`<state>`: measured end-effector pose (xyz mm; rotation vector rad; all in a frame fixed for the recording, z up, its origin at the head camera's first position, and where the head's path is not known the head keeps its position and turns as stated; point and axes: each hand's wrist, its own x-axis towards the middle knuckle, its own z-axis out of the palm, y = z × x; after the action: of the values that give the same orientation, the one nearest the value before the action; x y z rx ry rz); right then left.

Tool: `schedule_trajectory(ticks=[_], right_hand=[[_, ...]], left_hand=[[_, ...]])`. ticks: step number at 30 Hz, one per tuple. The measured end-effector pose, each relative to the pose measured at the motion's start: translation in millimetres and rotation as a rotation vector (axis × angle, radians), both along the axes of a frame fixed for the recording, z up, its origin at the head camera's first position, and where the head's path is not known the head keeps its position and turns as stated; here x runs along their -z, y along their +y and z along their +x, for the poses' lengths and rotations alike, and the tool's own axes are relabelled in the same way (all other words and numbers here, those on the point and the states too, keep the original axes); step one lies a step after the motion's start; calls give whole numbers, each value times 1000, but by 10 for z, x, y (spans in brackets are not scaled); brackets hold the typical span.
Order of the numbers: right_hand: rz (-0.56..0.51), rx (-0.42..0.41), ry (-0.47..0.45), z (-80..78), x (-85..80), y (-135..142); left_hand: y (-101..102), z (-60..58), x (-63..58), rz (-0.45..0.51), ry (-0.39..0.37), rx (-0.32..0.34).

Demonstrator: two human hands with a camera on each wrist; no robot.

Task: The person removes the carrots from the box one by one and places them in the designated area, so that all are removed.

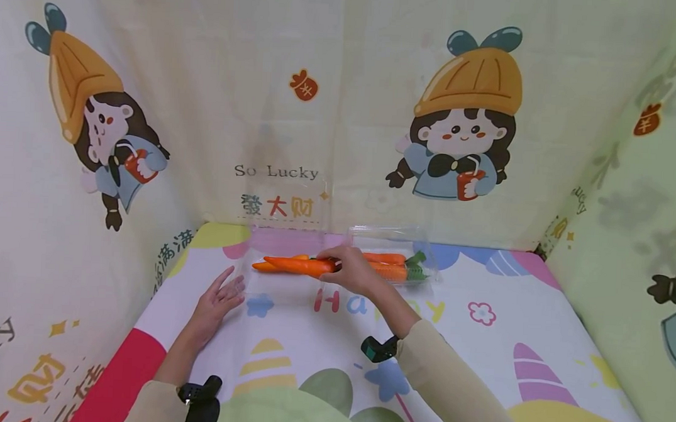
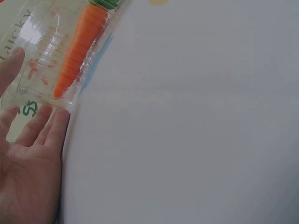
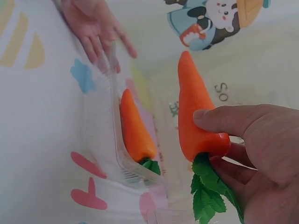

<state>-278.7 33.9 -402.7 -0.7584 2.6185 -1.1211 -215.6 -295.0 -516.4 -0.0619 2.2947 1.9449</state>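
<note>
Near the table's [image 1: 464,295] far edge, the right hand [image 1: 352,270] pinches a carrot [image 1: 293,265] above the left box [image 3: 116,135]; the left hand [image 1: 215,302], fingers extended, is at that box's left end. Only the right wrist view shows the held carrot's leaves [image 3: 208,184].

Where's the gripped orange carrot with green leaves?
In the head view, the gripped carrot is near centre, in the right hand; in the right wrist view, it's right of another orange carrot in a clear plastic box.
</note>
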Motion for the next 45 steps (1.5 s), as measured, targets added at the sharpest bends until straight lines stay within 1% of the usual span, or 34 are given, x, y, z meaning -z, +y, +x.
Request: schedule_trajectory(ticks=[2, 5, 10, 15, 24, 32, 38, 45], right_hand=[[7, 5, 5, 2, 0, 18], [15, 7, 12, 11, -11, 46], [6, 18, 6, 37, -36, 97], [8, 36, 13, 43, -32, 154], [-17, 41, 21, 52, -10, 221], [-9, 36, 27, 59, 8, 301], [9, 59, 45, 71, 30, 355], [11, 103, 22, 90, 39, 403]], left_hand=[[14, 19, -41, -9, 2, 1], [18, 35, -64, -6, 2, -2], [12, 42, -54, 6, 4, 3], [17, 38, -48, -1, 7, 9], [16, 32, -26, 10, 4, 9], [16, 36, -35, -3, 5, 6], [22, 38, -40, -2, -3, 2], [31, 48, -50, -21, -4, 1]])
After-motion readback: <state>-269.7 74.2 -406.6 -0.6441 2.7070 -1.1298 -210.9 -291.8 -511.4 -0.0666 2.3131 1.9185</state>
